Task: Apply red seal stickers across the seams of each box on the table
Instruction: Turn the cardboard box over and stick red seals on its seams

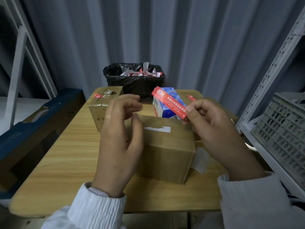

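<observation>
Your right hand pinches the lower end of the red seal sticker between thumb and forefinger. The strip is held in the air above the far right corner of the plain brown box, slanting up and away to the left, printed side toward you. It touches no box.

Your left hand hovers over the left end of that box with the fingers loosely curled and apart, holding nothing. Whether the heel of the hand rests on the cardboard cannot be told.

The box sits in the middle of the wooden table, flaps closed, and its top bears only a torn white label scrap. Just right of the box, a piece of white paper lies flat on the tabletop.

Behind the box to the left stands a smaller printed carton with a short red sticker on its top (it looks creased). Directly behind the box is a blue-and-white carton, partly covered by the strip you hold. Behind the box to the right, another red sticker peeks past your right fingers; what it sits on is mostly hidden.

Farther behind the box, past the table's edge, a bin lined with a black bag holds white and red backing strips.
</observation>
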